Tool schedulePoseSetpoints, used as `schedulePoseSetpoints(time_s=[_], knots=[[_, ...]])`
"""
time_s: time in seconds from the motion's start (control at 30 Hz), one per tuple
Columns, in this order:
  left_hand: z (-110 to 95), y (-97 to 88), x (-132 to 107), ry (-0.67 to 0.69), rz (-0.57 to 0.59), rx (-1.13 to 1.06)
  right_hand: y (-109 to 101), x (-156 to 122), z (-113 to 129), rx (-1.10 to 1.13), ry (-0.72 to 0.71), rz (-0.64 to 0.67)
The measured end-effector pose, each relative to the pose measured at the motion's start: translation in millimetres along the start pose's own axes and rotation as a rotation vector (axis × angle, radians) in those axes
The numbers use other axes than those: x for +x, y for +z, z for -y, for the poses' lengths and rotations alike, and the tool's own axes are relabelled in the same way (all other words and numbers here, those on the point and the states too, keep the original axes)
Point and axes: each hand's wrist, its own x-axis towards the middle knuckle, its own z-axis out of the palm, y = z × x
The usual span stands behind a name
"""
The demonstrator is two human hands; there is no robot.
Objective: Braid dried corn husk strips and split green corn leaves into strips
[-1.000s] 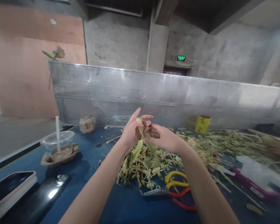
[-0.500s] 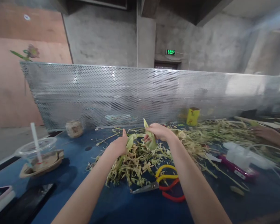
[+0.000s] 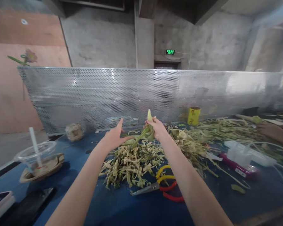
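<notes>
My right hand [image 3: 158, 128] is closed around a green leafy stalk [image 3: 143, 135], whose pale pointed tip stands up above the fingers. Its lower leaves trail down to the left. My left hand [image 3: 113, 137] is open beside those leaves, index finger raised and thumb stretched toward them; whether the thumb touches them I cannot tell. Beneath both hands lies a heap of withered, curly plant scraps [image 3: 132, 163]. In front of the heap are scissors [image 3: 153, 187] with yellow and red handles, partly covered by my right forearm.
On the left are a clear plastic cup with a straw [image 3: 36, 150] in a cardboard holder, and dark and pink-edged phones [image 3: 2, 201]. A yellow can [image 3: 194, 115] stands by the perforated metal screen [image 3: 96, 91]. Long stalks [image 3: 221, 131], a purple power strip [image 3: 238, 168] and another person's hand [image 3: 271, 131] are right.
My left hand has come off the leaves, moved left and spread its fingers. My right hand still grips the stalk, now more upright. The view has shifted slightly.
</notes>
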Motion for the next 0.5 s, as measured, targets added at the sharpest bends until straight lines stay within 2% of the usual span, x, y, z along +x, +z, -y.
schedulePoseSetpoints(time_s=[0.07,0.13,0.2,0.27,0.37,0.5], knots=[[13.5,4.4,4.2,-0.122,0.070,0.102,-8.5,6.8,-3.9,0.016,0.045,-0.050],[21.5,6.6,7.3,-0.136,0.120,0.097,-14.0,10.0,-9.3,0.008,0.148,-0.041],[21.3,3.8,8.0,-0.112,0.125,0.052,-15.4,9.8,-15.3,-0.010,0.263,0.001],[14.3,-4.2,5.7,-0.097,0.084,0.017,-13.6,7.9,-20.6,-0.026,0.350,0.042],[-1.4,-19.2,-2.1,-0.060,0.000,-0.016,-8.8,6.2,-24.6,-0.038,0.397,0.071],[-18.5,-31.4,-15.8,0.130,-0.050,-0.116,-5.4,8.0,-19.1,-0.031,0.294,0.138]])
